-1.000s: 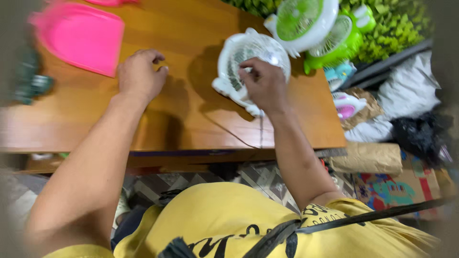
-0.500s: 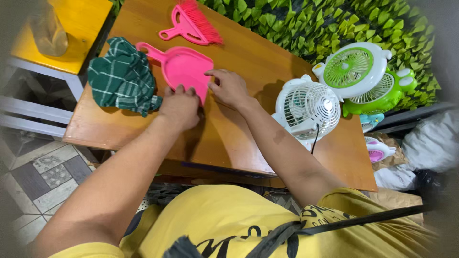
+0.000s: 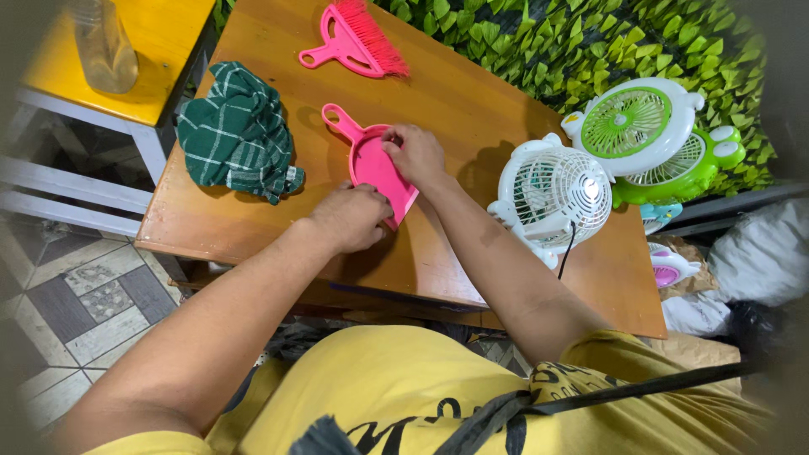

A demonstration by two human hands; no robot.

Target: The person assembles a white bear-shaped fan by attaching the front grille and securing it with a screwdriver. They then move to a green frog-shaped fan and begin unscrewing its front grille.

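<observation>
A pink dustpan (image 3: 371, 164) lies on the brown wooden table (image 3: 472, 109), tipped up on its edge. My left hand (image 3: 350, 217) rests curled against its near edge. My right hand (image 3: 415, 154) grips its far rim from above. A white table fan (image 3: 552, 195) stands just right of my right forearm, its dark cord hanging over the table's front edge.
A green checked cloth (image 3: 238, 135) lies bunched at the table's left end. A pink hand brush (image 3: 358, 42) lies at the back. A green-and-white fan (image 3: 645, 126) stands behind the white one. A yellow stool with a clear bottle (image 3: 101, 46) is at left. Bags lie at right.
My right hand left the white fan and moved left to the dustpan. My left hand also came to the dustpan. The dustpan now stands tipped on its edge between both hands.
</observation>
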